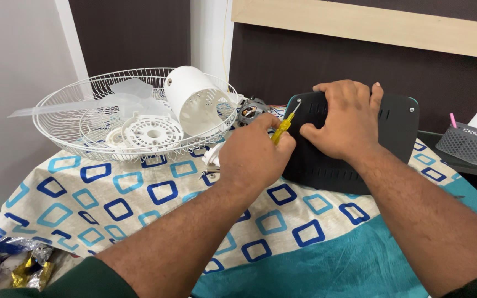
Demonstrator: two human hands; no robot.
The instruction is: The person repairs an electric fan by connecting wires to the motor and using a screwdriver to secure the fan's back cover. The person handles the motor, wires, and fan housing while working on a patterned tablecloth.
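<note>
A black plastic base panel with vent slots stands tilted on the patterned cloth. My right hand presses flat on its top, holding it steady. My left hand grips a small yellow-handled screwdriver, whose metal tip touches the panel's upper left corner. A metal fan motor lies just behind my left hand.
A white wire fan guard at the left holds a clear fan blade, a white motor cover and a round white disc. A grey mesh basket sits at right. Shiny wrappers lie at bottom left.
</note>
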